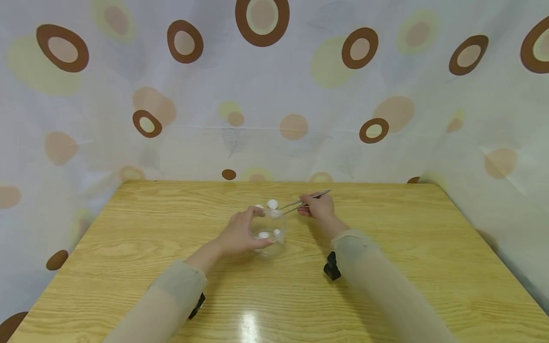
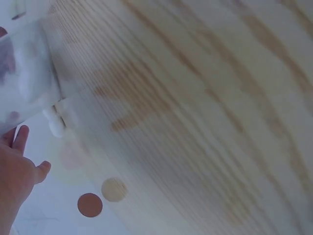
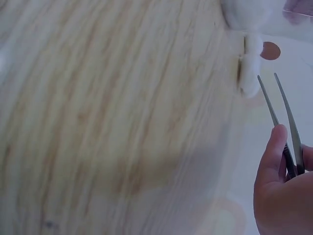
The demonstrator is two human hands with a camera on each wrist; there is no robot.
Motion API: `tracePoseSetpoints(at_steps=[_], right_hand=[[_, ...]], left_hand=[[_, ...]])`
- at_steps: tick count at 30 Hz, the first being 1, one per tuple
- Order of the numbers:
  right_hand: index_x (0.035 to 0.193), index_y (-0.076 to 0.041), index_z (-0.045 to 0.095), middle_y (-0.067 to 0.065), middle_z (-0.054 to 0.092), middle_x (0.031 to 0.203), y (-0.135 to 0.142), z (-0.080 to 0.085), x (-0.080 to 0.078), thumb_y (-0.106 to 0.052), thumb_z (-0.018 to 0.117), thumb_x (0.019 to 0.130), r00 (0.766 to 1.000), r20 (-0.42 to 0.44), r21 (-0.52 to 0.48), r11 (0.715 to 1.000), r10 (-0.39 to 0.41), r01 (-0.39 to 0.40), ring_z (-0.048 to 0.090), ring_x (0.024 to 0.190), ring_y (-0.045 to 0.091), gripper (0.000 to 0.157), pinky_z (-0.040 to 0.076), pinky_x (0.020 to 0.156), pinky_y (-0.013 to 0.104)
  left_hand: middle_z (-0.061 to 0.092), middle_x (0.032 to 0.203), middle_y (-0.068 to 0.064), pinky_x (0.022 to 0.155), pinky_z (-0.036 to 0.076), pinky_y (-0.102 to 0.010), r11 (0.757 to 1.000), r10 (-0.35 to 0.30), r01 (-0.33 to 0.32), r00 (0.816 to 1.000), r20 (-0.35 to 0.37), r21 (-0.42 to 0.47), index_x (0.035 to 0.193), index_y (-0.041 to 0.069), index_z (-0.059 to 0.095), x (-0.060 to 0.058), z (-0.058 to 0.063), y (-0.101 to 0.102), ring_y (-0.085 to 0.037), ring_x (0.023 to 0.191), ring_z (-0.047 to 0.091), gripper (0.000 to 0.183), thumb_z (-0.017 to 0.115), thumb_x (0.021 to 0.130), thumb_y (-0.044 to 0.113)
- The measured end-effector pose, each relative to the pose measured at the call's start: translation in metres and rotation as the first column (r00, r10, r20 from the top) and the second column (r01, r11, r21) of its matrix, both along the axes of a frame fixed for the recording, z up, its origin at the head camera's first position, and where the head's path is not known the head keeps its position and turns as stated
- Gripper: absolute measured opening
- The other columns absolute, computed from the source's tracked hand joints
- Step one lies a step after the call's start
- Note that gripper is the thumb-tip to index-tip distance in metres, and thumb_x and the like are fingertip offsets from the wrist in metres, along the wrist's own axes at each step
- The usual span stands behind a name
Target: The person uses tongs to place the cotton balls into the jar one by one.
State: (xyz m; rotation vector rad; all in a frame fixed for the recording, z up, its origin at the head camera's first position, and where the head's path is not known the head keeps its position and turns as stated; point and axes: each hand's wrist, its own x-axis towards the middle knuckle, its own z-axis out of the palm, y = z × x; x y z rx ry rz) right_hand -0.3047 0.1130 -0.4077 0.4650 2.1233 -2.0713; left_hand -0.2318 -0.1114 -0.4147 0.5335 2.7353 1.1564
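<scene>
Head view: left fingers [image 1: 252, 212] curl round a clear cup [image 1: 268, 223] holding white balls [image 1: 263, 235]; right fingers [image 1: 306, 198] pinch parted tweezers [image 1: 292, 204].

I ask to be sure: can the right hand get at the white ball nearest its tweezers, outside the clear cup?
Probably yes: the right hand holds parted tweezers, tips near the white ball, with nothing visible between.

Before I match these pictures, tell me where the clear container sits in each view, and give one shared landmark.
Head: the clear container is just below the picture's centre.
Left wrist: at the left edge, upper half, cut off by the frame.
Right wrist: in the top right corner, partly cut off.
Shared landmark: the white balls just outside it.
</scene>
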Motion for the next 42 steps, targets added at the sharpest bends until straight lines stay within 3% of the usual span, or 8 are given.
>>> tracePoseSetpoints(at_steps=[3,11,18,23,29,34,42], right_hand=[[0.107,0.002,0.05,0.002,0.059,0.061,-0.005,-0.003,0.0,-0.012,0.061,0.089,1.0,-0.008,0.029,0.999,-0.028,0.028,0.06,0.044,0.006,0.025,0.054,0.053,0.021],[0.106,0.001,0.052,0.006,0.058,0.072,-0.015,-0.01,0.002,-0.015,0.062,0.088,0.998,-0.04,0.08,0.995,-0.053,0.056,0.061,0.048,0.006,0.026,0.056,0.058,0.024],[0.094,-0.002,0.053,0.004,0.059,0.07,-0.019,-0.009,0.002,-0.009,0.063,0.087,0.994,-0.044,0.088,0.991,-0.097,0.101,0.062,0.049,0.008,0.015,0.057,0.059,0.027],[0.09,-0.003,0.05,0.004,0.059,0.073,-0.016,-0.008,0.002,-0.004,0.061,0.087,0.994,-0.04,0.051,0.993,-0.1,0.102,0.063,0.053,0.007,0.011,0.057,0.062,0.027],[0.095,-0.003,0.047,0.004,0.058,0.069,-0.004,-0.006,0.001,-0.002,0.057,0.088,0.996,-0.011,-0.029,0.995,-0.093,0.093,0.062,0.049,0.007,0.012,0.055,0.055,0.021],[0.089,-0.006,0.045,0.005,0.058,0.068,0.008,-0.002,0.002,-0.001,0.056,0.089,0.996,0.013,-0.086,0.992,-0.088,0.089,0.061,0.048,0.008,0.012,0.054,0.053,0.02],[0.084,-0.005,0.042,0.003,0.059,0.063,0.025,0.014,0.011,0.001,0.053,0.089,0.996,0.051,-0.169,0.982,-0.078,0.085,0.061,0.047,0.009,0.014,0.053,0.052,0.019]], left_hand=[[0.047,0.139,-0.002,0.106,0.029,-0.053,1.0,0.017,-0.017,1.0,0.006,0.0,0.133,0.014,0.039,-0.001,-0.001,-0.006,-0.036,0.133,0.029,0.074,0.074,0.074,0.042],[0.046,0.139,-0.002,0.106,0.03,-0.055,1.0,0.019,-0.019,1.0,0.008,0.004,0.134,0.015,0.037,-0.003,-0.005,-0.013,-0.036,0.132,0.031,0.074,0.074,0.075,0.043],[0.047,0.138,-0.002,0.106,0.03,-0.054,1.0,0.02,-0.02,1.0,-0.011,0.0,0.133,0.015,0.039,-0.003,-0.004,-0.012,-0.035,0.131,0.033,0.074,0.074,0.074,0.043],[0.047,0.138,-0.002,0.107,0.028,-0.055,1.0,0.015,-0.015,1.0,-0.009,0.003,0.133,0.015,0.038,-0.003,-0.003,-0.012,-0.035,0.132,0.032,0.073,0.074,0.075,0.041],[0.045,0.14,-0.002,0.109,0.025,-0.056,1.0,0.009,-0.009,1.0,0.003,0.007,0.134,0.014,0.037,-0.003,-0.003,-0.013,-0.036,0.133,0.029,0.073,0.074,0.076,0.041],[0.046,0.139,-0.004,0.109,0.025,-0.057,1.0,0.006,-0.006,1.0,0.001,0.014,0.133,0.013,0.038,-0.002,-0.003,-0.013,-0.037,0.133,0.03,0.073,0.074,0.076,0.04],[0.046,0.14,-0.005,0.108,0.023,-0.058,1.0,-0.003,0.003,1.0,0.002,0.025,0.134,0.012,0.037,-0.001,-0.002,-0.013,-0.037,0.134,0.029,0.074,0.074,0.076,0.04]])
